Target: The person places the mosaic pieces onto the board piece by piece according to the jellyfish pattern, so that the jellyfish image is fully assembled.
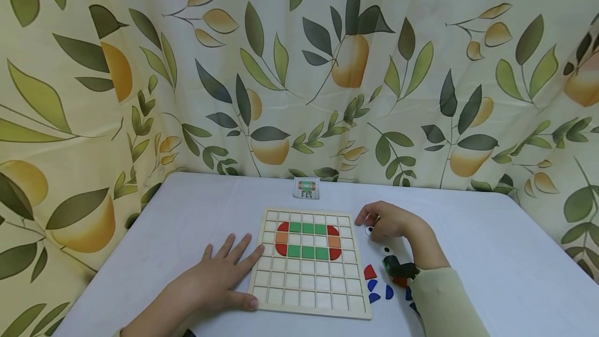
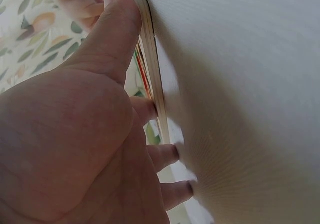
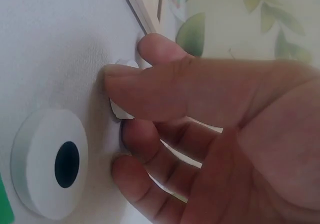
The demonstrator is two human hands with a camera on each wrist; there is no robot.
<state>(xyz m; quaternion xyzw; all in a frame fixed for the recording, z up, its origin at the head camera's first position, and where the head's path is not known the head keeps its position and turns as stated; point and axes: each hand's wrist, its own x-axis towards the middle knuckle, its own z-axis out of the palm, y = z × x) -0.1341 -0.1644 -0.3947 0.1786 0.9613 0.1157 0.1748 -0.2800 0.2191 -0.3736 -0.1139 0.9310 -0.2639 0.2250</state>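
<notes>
A wooden grid board [image 1: 295, 280] lies on the white table, with red, orange and green pieces forming a ring in its upper cells. My left hand [image 1: 220, 280] rests with spread fingers at the board's left side; its thumb [image 2: 112, 34] touches the edge near the lower corner. Past the right edge, my right hand [image 1: 393, 221] pinches a white round eye piece [image 3: 122, 110] at the tabletop, mostly hidden by the thumb [image 3: 145, 89] in the right wrist view. Close by lies a second white eye piece [image 3: 50, 164] with a black dot.
Right of the board lie a red quarter piece [image 1: 370, 272], several blue half-round pieces [image 1: 389, 292] and an orange piece [image 1: 400, 281] partly under the wrist. A small picture card [image 1: 306, 188] stands behind the board. A leaf-patterned curtain [image 1: 299, 108] hangs behind the table.
</notes>
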